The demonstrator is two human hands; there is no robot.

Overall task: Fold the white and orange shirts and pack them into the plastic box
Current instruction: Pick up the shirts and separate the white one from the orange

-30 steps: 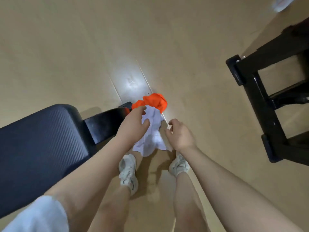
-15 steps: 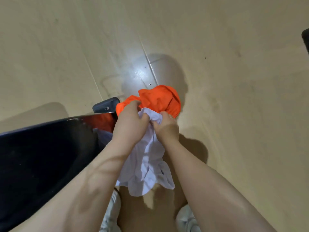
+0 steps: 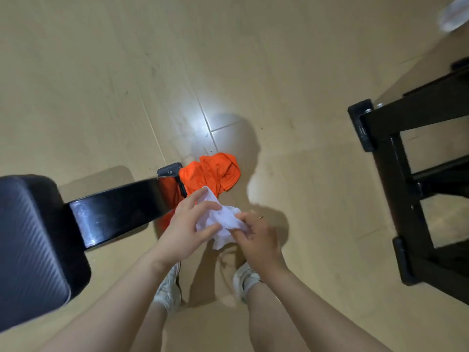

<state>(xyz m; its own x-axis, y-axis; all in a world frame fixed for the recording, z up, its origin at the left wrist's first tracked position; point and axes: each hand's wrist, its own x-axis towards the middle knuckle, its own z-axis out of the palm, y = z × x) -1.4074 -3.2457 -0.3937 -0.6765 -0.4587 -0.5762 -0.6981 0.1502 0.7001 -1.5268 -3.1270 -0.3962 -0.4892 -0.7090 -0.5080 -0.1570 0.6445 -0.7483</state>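
The white shirt point(image 3: 223, 221) is bunched up in the air between my two hands, above my feet. My left hand point(image 3: 185, 229) grips its left side with the fingers spread over the cloth. My right hand point(image 3: 256, 237) pinches its right edge. The orange shirt point(image 3: 213, 174) lies crumpled on the floor just beyond the white one, partly draped over the end of the black bench frame point(image 3: 121, 209). No plastic box is in view.
A padded black bench point(image 3: 33, 250) fills the left side, its metal frame reaching toward the shirts. A black metal rack point(image 3: 406, 179) stands at the right. My two white shoes point(image 3: 168, 290) are on the wooden floor point(image 3: 228, 59) below my hands.
The white shirt has come up away from the orange shirt, which now lies alone on the floor. My hands have drawn back toward me and the view has pulled back.
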